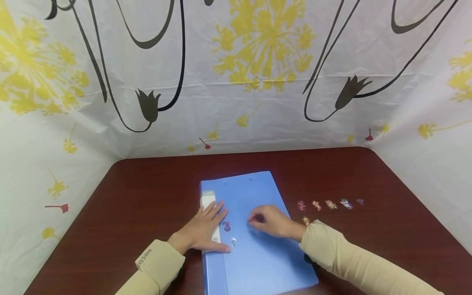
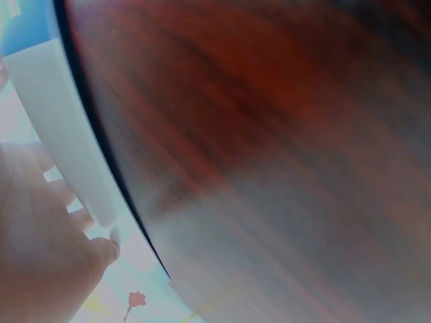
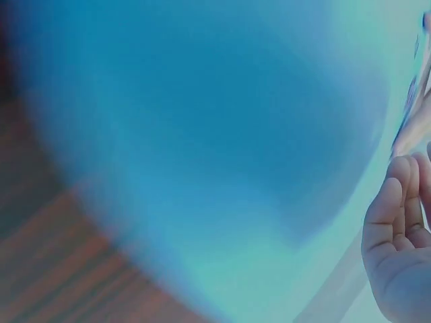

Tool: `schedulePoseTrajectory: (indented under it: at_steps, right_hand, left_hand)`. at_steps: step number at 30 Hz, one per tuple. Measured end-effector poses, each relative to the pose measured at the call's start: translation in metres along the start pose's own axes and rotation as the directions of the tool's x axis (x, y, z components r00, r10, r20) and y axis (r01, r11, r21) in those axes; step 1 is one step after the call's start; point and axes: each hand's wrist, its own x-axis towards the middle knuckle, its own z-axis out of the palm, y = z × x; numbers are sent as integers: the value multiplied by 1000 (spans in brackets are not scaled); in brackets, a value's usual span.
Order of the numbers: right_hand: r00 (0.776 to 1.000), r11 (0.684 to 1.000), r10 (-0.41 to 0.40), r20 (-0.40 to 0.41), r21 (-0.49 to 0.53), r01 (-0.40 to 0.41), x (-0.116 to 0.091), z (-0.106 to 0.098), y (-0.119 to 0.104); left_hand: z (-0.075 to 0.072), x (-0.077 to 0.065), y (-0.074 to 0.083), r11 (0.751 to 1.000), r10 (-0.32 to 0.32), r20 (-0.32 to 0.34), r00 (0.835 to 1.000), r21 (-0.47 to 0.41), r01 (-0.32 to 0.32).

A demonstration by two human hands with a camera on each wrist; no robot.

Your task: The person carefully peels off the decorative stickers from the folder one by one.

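Note:
A blue binder lies on the table with a white label along its left side. My left hand rests spread on the binder's left edge, over part of that label. Near its thumb and fingers, a small purple sticker and a small whitish sticker lie on the cover. Above the middle of the cover is my right hand, fingers curled, thumb and fingertips together. In the right wrist view the right hand's fingertips meet, with no object showing between them.
Right of the binder, several small colourful stickers lie in a row on the dark red-brown table. Another yellowish sticker sits beside the right sleeve. A patterned white cloth surrounds the table's back and sides.

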Motion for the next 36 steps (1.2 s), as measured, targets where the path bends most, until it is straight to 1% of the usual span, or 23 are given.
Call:
schedulePoseTrajectory:
  at_steps: [6, 11, 15, 22, 27, 32, 36]
  right_hand:
    - [998, 1000, 11, 61, -23, -10, 21, 21, -14]
    - [998, 998, 16, 56, -54, -13, 31, 30, -17]
    - [999, 995, -6, 34, -96, 10, 36, 35, -18]
    - [1000, 986, -30, -2, -167, 29, 41, 41, -21]
    - [1000, 980, -20, 2, -200, 20, 42, 44, -22]
    - [1000, 967, -15, 8, -252, 16, 42, 44, -24]
    - [1000, 967, -10, 11, -254, 13, 43, 46, -25]
  left_hand:
    - [1, 1, 1, 1000, 8, -3, 1000, 9, -8]
    - [2, 2, 1, 1000, 17, -3, 1000, 12, -17]
    - [0, 0, 1, 1000, 19, -8, 1000, 19, -19]
    - [0, 0, -1, 999, 10, -14, 1000, 35, -10]
    - [2, 0, -2, 999, 17, -13, 1000, 29, -17]
    - [3, 0, -2, 999, 10, -12, 1000, 35, -9]
    - [3, 0, -2, 999, 6, -11, 1000, 45, -5]
